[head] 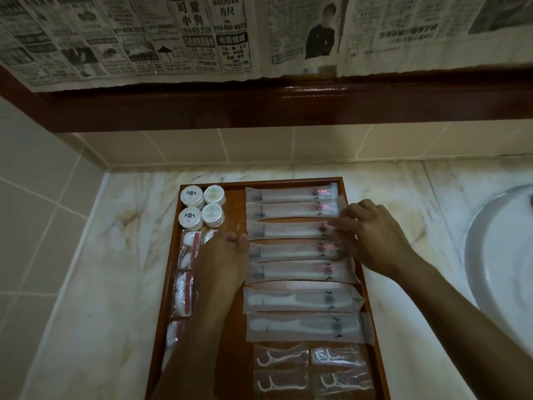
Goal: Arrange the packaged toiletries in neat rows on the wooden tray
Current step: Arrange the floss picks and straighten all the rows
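Wooden tray (347,180) sits on marble tabletop (109,255), near the back tiled wall, w/ white sink (501,255) to its right; newspaper sheets (144,39) hang over a dark wood ledge (259,108) above. Right column of tray: seven long packets in a stack of rows, top five toothbrush packets (291,210), lower two comb packets (300,300), all lying crosswise, roughly parallel, some slightly skewed. Front right: four floss pick packets (281,357) in a 2x2 block. Left column: cotton bud/pad packets (189,249) w/ red strip, end to end along left rim, partly hidden by left forearm. Back left corner: four round soap packs (191,195) in 2x2, two white w/ dark logo, two pale green, touching each other. Left hand (222,261) rests mid-tray between left column and long packets, fingers curled at the left end of the 3rd/4th toothbrush packets; grip looks closed on a packet edge but blurred, cannot tell for sure. Right hand (372,235) is over the right ends of the same rows, fingers (336,226) stretched out fairly flat and spread, tips on the 3rd and 4th packets near the printed logos; grip wide, pressing not holding. Motion blur on the right fingertips.
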